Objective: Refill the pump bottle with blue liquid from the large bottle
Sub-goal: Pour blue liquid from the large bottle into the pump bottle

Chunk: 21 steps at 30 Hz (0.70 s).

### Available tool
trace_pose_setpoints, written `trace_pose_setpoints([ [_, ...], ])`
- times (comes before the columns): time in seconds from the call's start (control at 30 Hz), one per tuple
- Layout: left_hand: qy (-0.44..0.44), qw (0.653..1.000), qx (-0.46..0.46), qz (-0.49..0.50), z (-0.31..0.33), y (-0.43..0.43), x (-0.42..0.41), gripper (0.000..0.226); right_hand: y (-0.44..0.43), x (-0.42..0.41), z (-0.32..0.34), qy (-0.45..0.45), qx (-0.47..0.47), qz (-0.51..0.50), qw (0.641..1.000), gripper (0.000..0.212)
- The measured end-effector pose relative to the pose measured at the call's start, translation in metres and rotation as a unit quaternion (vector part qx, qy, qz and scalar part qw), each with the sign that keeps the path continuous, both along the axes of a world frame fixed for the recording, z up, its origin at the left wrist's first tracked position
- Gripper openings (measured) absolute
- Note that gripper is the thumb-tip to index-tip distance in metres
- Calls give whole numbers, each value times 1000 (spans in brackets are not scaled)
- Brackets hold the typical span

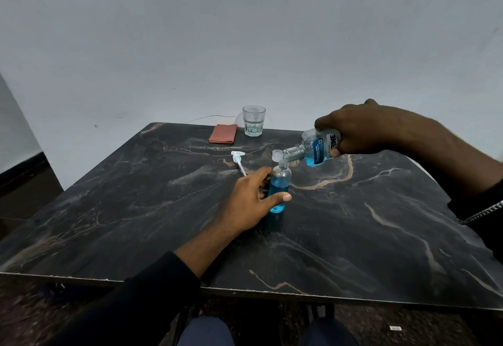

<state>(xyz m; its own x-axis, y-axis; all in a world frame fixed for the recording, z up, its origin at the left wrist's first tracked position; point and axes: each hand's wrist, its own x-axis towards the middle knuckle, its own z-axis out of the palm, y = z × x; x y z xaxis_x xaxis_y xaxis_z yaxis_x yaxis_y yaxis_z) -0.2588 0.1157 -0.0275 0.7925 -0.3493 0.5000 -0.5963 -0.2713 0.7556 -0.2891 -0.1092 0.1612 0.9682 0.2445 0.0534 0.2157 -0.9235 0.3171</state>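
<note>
The pump bottle stands upright near the centre of the table, partly filled with blue liquid. The left hand grips it, thumb in front and fingers curled behind. The right hand wraps its fingers round the large bottle, which is tilted with its neck over the open mouth. The pump head lies beyond the left hand.

- Right hand tips the large bottle, neck just above the pump bottle's mouth.
- Left hand grips the pump bottle, upright on the counter.
</note>
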Motion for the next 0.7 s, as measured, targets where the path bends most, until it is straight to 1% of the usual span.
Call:
trace_pose_setpoints([
  [0.1,-2,1000,0,-1,0,0,0,50,0,0,0,-3,-1,-1,1000,27],
  [0.53,-5,1000,4,1,-1,0,1,53,1,3,0,-12,-10,4,1000,34],
  [0.7,-9,1000,8,4,-1,-1,1,51,1,2,0,-18,-6,8,1000,26],
])
